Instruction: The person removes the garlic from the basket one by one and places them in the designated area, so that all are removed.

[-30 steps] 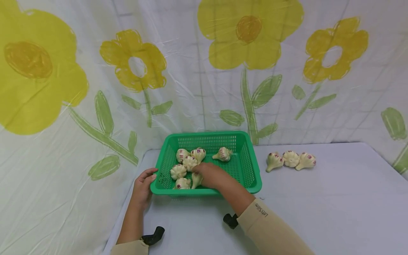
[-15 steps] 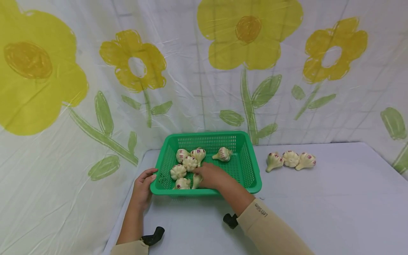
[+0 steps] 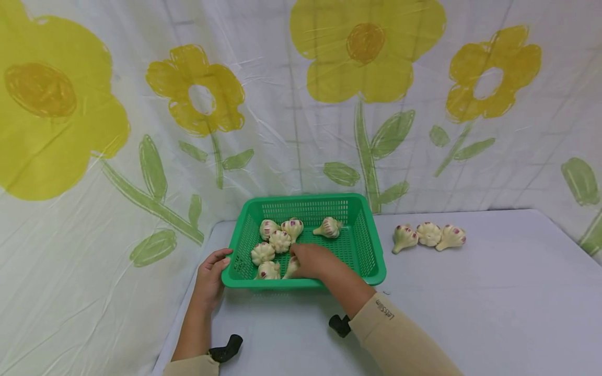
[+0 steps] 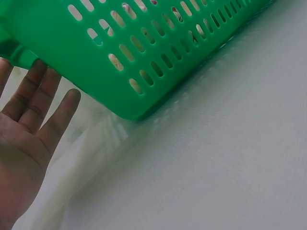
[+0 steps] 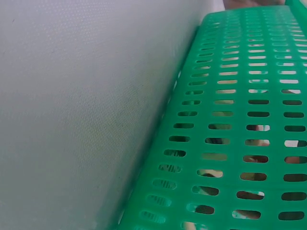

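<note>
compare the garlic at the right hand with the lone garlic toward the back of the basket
The held garlic is gripped and partly covered by the right hand; the lone garlic is untouched. The held garlic is near the front of the green basket, stem pointing front-left; the lone garlic sits farther back, stem pointing left. Both are pale and inside the basket.

Basket [image 3: 273, 283] on table [image 3: 494, 313], hanging cloth [image 3: 282, 156] behind at 12 o'clock. Seven garlic bulbs [image 3: 280, 241] in basket: five bunched from 8 to 11 o'clock, lone bulb [image 3: 329, 227] at 2 o'clock, one at 7 o'clock with right hand [image 3: 312, 260] on it. Left hand [image 3: 211, 274] at basket's edge, 8 o'clock. Three more bulbs [image 3: 429, 234] on table, near basket at 3 o'clock, side by side.
</note>
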The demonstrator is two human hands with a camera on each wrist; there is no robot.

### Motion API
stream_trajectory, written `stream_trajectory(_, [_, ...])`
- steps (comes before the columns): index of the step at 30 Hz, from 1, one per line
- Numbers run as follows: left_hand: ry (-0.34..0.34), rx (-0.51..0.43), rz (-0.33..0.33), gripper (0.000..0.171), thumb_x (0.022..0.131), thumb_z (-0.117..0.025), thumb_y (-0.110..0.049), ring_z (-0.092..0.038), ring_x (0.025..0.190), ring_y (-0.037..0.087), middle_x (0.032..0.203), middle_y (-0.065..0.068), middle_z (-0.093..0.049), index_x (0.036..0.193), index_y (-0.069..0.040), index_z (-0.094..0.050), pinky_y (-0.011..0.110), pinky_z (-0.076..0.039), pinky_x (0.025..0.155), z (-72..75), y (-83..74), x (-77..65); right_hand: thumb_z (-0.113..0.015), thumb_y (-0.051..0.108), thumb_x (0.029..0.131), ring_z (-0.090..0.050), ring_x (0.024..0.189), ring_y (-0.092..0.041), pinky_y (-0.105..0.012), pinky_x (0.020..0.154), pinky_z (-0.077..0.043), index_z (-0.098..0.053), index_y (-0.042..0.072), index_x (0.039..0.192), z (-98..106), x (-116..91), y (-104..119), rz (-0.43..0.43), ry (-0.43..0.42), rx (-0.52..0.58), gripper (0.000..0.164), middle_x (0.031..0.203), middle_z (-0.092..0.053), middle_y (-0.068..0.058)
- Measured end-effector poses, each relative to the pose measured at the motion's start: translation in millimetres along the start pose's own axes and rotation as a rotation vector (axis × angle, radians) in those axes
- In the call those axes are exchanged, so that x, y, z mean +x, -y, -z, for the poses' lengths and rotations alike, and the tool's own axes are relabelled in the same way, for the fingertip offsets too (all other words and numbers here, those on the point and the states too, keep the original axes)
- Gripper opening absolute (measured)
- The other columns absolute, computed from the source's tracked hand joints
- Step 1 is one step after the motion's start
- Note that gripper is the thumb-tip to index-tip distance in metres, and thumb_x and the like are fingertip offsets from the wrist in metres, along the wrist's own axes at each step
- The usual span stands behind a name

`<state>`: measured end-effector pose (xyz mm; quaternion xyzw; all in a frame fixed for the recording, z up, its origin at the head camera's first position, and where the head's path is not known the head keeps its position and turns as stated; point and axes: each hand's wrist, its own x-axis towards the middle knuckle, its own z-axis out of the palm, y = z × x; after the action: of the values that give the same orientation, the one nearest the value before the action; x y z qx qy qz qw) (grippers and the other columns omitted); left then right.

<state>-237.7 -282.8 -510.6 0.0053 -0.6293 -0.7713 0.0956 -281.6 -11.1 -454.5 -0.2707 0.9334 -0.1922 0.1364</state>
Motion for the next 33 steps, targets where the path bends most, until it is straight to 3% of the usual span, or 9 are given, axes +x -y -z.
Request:
stream_trajectory(4, [0.005, 0.0, -0.004, 0.029, 0.097, -0.053, -0.002, -0.064, 0.078, 0.003, 0.097, -0.008, -0.067, 0.098, -0.024, -0.071, 0.019, -0.054, 0.065, 0.3, -0.1, -0.2, -0.074, 0.035, 0.088, -0.06, 0.087, -0.019, -0.038, 0.076, -0.049, -0.057, 0.015, 0.117, 0.8, 0.6, 0.0, -0.009, 0.021, 0.04, 0.039, 0.108, -0.065, -0.004])
stream_trajectory(9, [0.008, -0.002, -0.007, 0.027, 0.097, -0.053, -0.003, -0.064, 0.079, 0.004, 0.098, -0.008, -0.066, 0.099, -0.023, -0.071, 0.019, -0.054, 0.066, 0.6, -0.1, -0.5, -0.075, 0.033, 0.087, -0.06, 0.095, -0.017, -0.038, 0.081, -0.05, -0.06, 0.017, 0.121, 0.4, 1.3, -0.2, -0.002, 0.025, 0.04, 0.04, 0.117, -0.064, -0.004])
stream_trajectory(13, [0.008, -0.006, -0.008, 0.026, 0.097, -0.053, -0.003, -0.064, 0.079, 0.004, 0.098, -0.007, -0.066, 0.099, -0.023, -0.071, 0.019, -0.055, 0.066, 0.5, -0.3, -0.6, -0.077, 0.037, 0.085, -0.06, 0.094, -0.018, -0.038, 0.08, -0.051, -0.061, 0.019, 0.123, 0.5, 1.6, 0.5, 0.003, 0.032, 0.02, 0.045, 0.112, -0.062, -0.004])
stream_trajectory(20, [0.009, -0.011, -0.009, 0.024, 0.098, -0.054, -0.004, -0.064, 0.08, 0.004, 0.098, -0.007, -0.066, 0.1, -0.021, -0.07, 0.019, -0.055, 0.066, 0.5, -0.4, -0.3, -0.067, 0.045, 0.091, -0.057, 0.122, -0.025, -0.043, 0.097, -0.049, -0.066, 0.023, 0.127, 1.8, 1.5, 0.8, 0.044, 0.079, 0.02, 0.042, 0.133, -0.062, -0.004])
stream_trajectory(26, [0.002, -0.002, -0.007, 0.024, 0.097, -0.055, -0.004, -0.064, 0.082, 0.004, 0.098, -0.007, -0.066, 0.1, -0.022, -0.07, 0.019, -0.055, 0.067, 0.0, -0.6, -0.4, -0.061, 0.052, 0.093, -0.06, 0.117, -0.02, -0.04, 0.095, -0.05, -0.069, 0.022, 0.123, 1.4, 1.2, 0.3, 0.063, 0.118, 0.0, 0.043, 0.127, -0.066, 0.002])
stream_trajectory(33, [0.001, -0.003, -0.006, 0.024, 0.098, -0.054, -0.004, -0.064, 0.081, 0.004, 0.098, -0.007, -0.066, 0.099, -0.022, -0.07, 0.019, -0.055, 0.066, -0.4, -0.5, -0.8, -0.067, 0.045, 0.091, -0.062, 0.109, -0.021, -0.04, 0.089, -0.052, -0.07, 0.018, 0.119, 1.5, -1.0, 1.1, 0.038, 0.108, 0.017, 0.039, 0.121, -0.067, -0.002])
